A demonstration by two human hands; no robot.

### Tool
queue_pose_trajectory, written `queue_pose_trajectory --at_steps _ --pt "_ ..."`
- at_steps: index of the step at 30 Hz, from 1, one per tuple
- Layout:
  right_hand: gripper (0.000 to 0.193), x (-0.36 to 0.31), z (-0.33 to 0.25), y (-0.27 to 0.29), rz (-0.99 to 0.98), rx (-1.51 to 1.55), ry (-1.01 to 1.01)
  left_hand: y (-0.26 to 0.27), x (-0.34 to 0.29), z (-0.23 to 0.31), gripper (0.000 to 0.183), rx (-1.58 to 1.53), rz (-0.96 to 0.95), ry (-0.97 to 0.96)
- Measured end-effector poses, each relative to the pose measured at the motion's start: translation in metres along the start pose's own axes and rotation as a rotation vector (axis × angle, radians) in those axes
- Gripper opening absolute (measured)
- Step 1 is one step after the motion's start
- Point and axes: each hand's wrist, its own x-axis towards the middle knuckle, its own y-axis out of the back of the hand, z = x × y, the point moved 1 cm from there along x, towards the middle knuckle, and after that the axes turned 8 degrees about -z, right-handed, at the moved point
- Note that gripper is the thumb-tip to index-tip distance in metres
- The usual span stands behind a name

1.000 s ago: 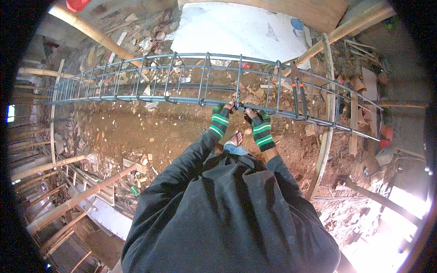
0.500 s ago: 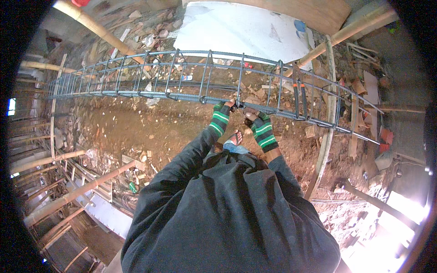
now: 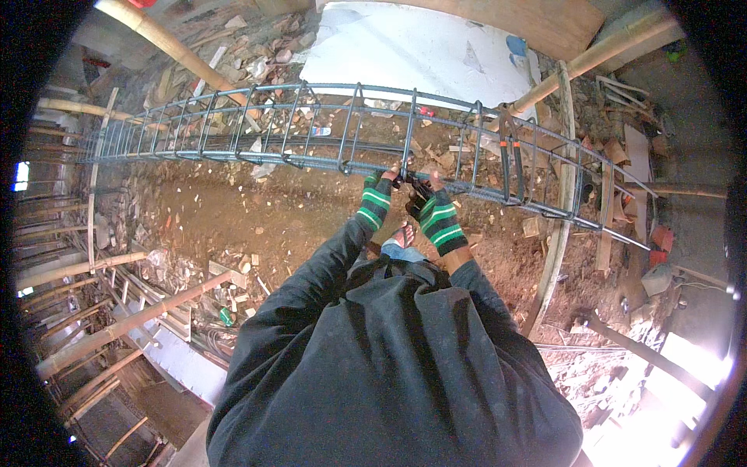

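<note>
A long rebar cage (image 3: 268, 159) of steel bars and square stirrups runs across in front of me. At its near lower bar, where a stirrup (image 3: 408, 136) crosses, my left hand (image 3: 377, 201) is closed with its fingertips on the joint. Just right of it, my right hand (image 3: 433, 208) is closed, its thumb raised, around something small and dark that I cannot make out. Both hands wear green, black and white striped fingerless gloves. To the right, a pair of pincers (image 3: 511, 167) with dark, orange-marked handles hangs from the cage.
A wooden post (image 3: 562, 226) and bamboo poles (image 3: 167, 50) stand around the cage. Beyond lies a large white sheet (image 3: 405, 50). Rubble and wood scraps cover parts of the dirt floor (image 3: 210, 202); more bamboo (image 3: 136, 331) crosses at lower left.
My right hand has shifted left and turned, closer to my left hand, with its thumb now up and dark material showing at the fingers. My left hand stays at the joint.
</note>
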Motion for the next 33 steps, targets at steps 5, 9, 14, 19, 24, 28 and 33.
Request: queue_pose_trajectory --at_steps 5,9,14,19,24,28,33 --pt "0.031 0.007 -0.001 0.003 -0.11 0.064 -0.049 0.003 0.003 -0.006 0.036 0.013 -0.004 0.013" --pt "0.016 0.002 0.001 0.011 -0.268 0.055 -0.019 0.007 0.007 -0.01 0.032 -0.003 -0.056 0.08" --pt "0.012 0.002 -0.004 0.024 -0.178 -0.226 -0.095 0.011 0.007 -0.014 0.028 -0.032 -0.036 0.101" --pt "0.018 0.008 -0.006 0.032 -0.268 -0.237 -0.1 0.014 0.012 -0.017 0.029 -0.02 -0.028 0.142" --pt "0.019 0.008 0.008 0.028 -0.16 -0.179 -0.015 0.016 0.011 -0.022 0.032 -0.067 -0.064 0.248" --pt "0.021 0.002 0.012 0.019 -0.131 -0.295 0.129 0.015 0.008 -0.017 0.036 -0.028 -0.055 0.298" --pt "0.023 -0.008 0.005 0.009 -0.169 -0.565 0.345 0.007 -0.004 0.002 0.039 0.117 0.021 0.279"
